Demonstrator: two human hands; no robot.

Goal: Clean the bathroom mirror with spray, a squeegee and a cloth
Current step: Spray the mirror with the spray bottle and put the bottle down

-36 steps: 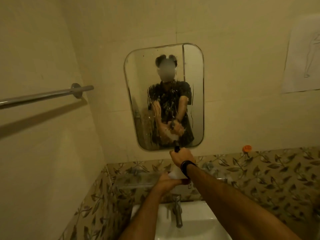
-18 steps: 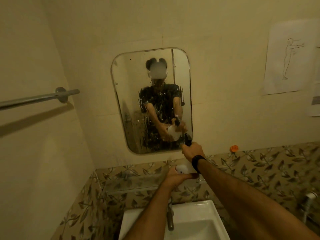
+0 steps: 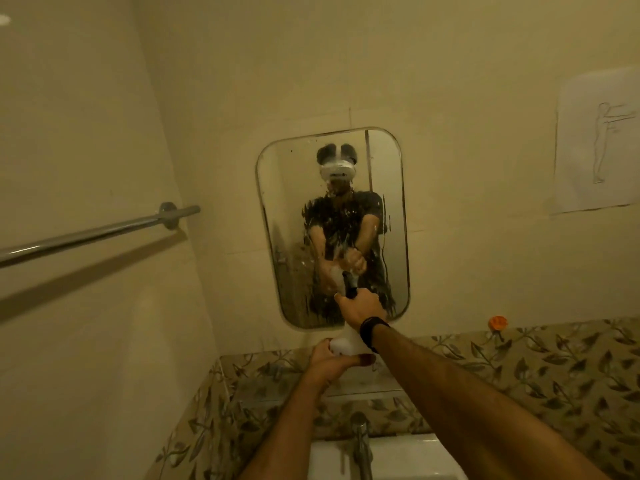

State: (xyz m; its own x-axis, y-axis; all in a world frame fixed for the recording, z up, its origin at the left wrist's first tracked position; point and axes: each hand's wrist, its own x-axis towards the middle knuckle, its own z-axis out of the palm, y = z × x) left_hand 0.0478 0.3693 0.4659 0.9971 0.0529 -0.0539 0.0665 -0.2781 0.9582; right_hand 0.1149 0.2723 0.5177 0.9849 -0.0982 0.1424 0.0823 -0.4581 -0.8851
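At six o'clock below the wet mirror (image 3: 332, 216), the light, slippery-looking spray bottle (image 3: 341, 342) is cupped underneath by the left hand (image 3: 325, 362) while the right hand (image 3: 360, 306) curls round its trigger neck, seemingly the surest hold.

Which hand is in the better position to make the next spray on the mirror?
The right hand, I think: it grips the black trigger head of the spray bottle, aimed at the wet mirror. The left hand only holds the bottle's base from below.
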